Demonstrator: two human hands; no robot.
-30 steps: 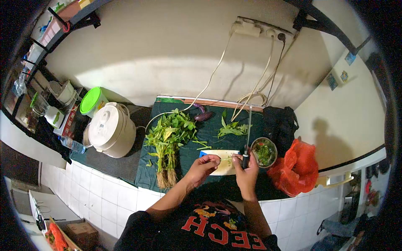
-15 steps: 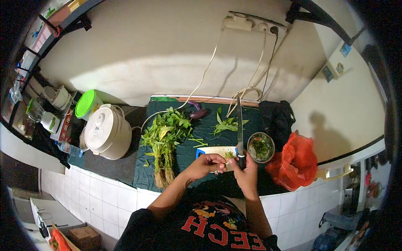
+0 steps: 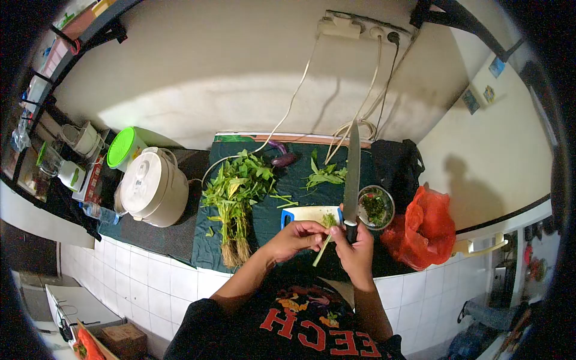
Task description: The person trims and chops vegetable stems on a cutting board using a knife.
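Observation:
My right hand is closed round the handle of a kitchen knife, whose broad blade points up toward the wall. My left hand is closed at the fingertips on a thin green stem. The stem slants down between the hands, and my right thumb rests close to its upper part. Behind my fingers lies a white cutting board with a blue edge and chopped green bits on it. A metal bowl of cut greens stands just right of the knife.
A rooted bunch of leafy greens lies left of the board. Loose leaves and purple eggplants lie farther back. A red plastic bag is at the right. A white rice cooker stands at the left; cords hang behind.
The knife has turned so its blade shows broader and leans farther right. A longer piece of stem now shows below my fingers. Both hands stay close together over the board's front edge.

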